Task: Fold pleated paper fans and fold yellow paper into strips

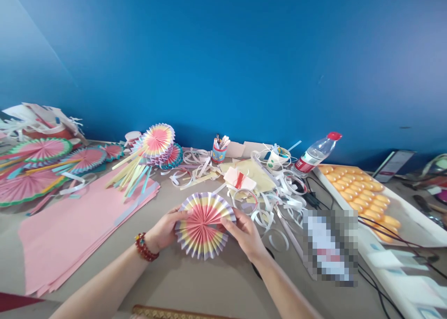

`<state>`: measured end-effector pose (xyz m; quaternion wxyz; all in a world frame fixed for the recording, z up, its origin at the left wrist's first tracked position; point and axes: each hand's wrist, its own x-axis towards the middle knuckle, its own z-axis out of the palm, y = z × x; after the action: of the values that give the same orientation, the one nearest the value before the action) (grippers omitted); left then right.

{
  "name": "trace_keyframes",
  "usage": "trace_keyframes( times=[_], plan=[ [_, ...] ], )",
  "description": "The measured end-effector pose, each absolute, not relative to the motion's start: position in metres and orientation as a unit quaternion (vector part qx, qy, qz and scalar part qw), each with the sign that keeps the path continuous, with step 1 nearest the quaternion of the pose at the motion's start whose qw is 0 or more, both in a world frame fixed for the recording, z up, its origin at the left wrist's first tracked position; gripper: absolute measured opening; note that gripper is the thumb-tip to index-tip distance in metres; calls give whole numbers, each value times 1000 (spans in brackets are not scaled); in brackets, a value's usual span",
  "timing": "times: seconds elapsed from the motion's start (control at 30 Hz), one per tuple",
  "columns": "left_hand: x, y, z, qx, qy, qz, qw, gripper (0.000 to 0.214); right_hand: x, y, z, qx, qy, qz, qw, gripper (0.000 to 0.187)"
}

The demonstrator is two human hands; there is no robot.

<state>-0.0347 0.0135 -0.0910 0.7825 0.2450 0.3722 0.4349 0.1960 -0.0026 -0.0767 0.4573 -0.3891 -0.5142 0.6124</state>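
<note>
A round pleated paper fan [204, 212] is held up over the table, pink at its centre with yellow, white and lilac bands outward. My left hand [167, 228] pinches its left edge, thumb on the front; a red bead bracelet circles that wrist. On the opposite edge my right hand [246, 235] grips the pleats, thumb in front and fingers behind. A gap shows between the pleats at the right side, near my right thumb. The fingers behind the paper are partly hidden.
Pink paper sheets [80, 230] lie at left beneath finished fans [159, 139]. Curled paper strips [265, 212] litter the middle right. Behind stand a pen cup [219, 151] and a water bottle [316, 153]. A tray of yellow oval pieces [359, 193] and black cables [373, 281] occupy the right.
</note>
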Motion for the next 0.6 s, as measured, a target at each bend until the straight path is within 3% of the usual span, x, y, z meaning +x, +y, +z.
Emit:
trace_keyframes(
  times=[0.27, 0.6],
  plan=[
    [-30, 13, -94, 236, 350, 459, 782, 34, 198, 2, -86, -420, -528, 570, 470, 33],
    [-28, 9, -95, 199, 359, 468, 782, 20, 201, 6, -97, -455, -542, 514, 485, 41]
  ],
)
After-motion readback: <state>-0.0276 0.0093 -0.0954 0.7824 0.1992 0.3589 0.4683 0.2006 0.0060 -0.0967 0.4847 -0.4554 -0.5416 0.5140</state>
